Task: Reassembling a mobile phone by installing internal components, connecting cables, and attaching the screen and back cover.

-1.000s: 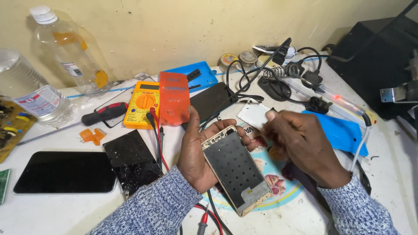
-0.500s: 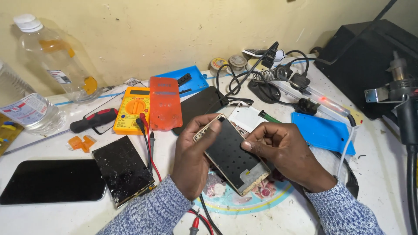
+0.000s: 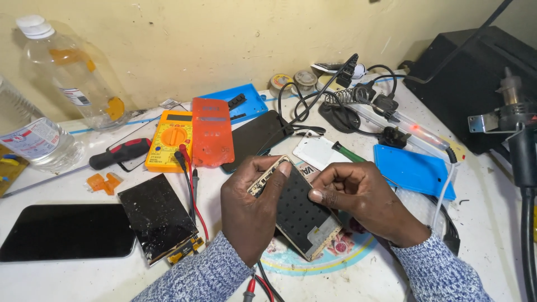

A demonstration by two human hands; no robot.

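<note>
Head view looks down on a cluttered white workbench (image 3: 492, 223), with both hands meeting just below the centre. Left hand (image 3: 249, 210) is closed around the opened phone body (image 3: 299, 215), its fingers curled over the long edge at nine o'clock and the forefinger laid along the top rim. Right hand (image 3: 358, 198) comes in from three o'clock, fingers bent, thumb and forefinger pinched together on the dark perforated face of the phone body; whether they hold a small part I cannot tell. The phone body is tilted, its top toward eleven o'clock, lifted a little above a round printed mat (image 3: 313, 260).

To my eye this is the stage of working something loose on the inner plate. The next move calls for a steady clamp from the left hand and a fine, light pull from the right fingertips.

Both wrists are low, forearms in speckled blue-grey sleeves entering from six o'clock.

At ten o'clock of the hands lie a yellow multimeter (image 3: 170, 140) and an orange cover (image 3: 211, 131); at nine o'clock a cracked screen panel (image 3: 156, 215) and a black phone (image 3: 67, 232). A blue pad (image 3: 414, 168) sits at two o'clock, a clear bottle (image 3: 72, 78) far off at ten.
</note>
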